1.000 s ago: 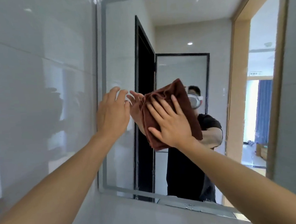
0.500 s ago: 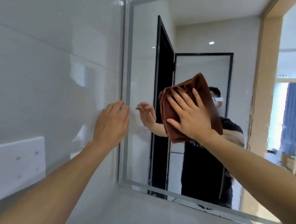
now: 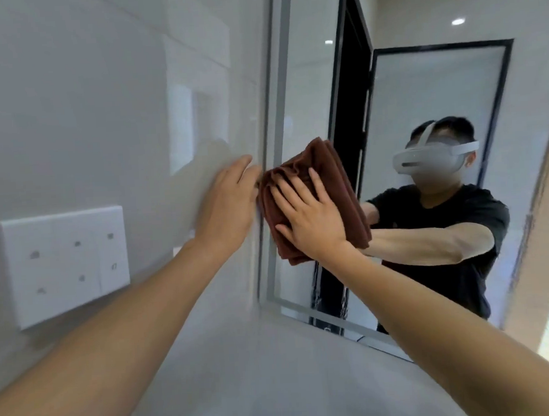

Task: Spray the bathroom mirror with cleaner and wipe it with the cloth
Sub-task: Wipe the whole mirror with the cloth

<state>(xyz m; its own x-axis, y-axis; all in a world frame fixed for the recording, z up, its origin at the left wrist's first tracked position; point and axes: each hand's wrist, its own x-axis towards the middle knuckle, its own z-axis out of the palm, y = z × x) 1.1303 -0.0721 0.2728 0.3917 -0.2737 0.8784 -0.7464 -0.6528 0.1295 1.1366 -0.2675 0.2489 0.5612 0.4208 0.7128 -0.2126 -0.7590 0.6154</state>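
The cloth (image 3: 322, 172) was a rust-brown towel folded into several layers, bunched at its upper left edge, and lay flat against the glass near the left frame of the mirror (image 3: 421, 102). The wall-mounted mirror was rectangular, with a frosted border strip.

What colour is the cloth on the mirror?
Reddish brown, plain; the cloth shows best in the head view.

No legible text, labels, brands or nos. anywhere in view. White switch panel (image 3: 66, 265) on wall shows small grey marks on its keys, too blurred to read as symbols or letters.
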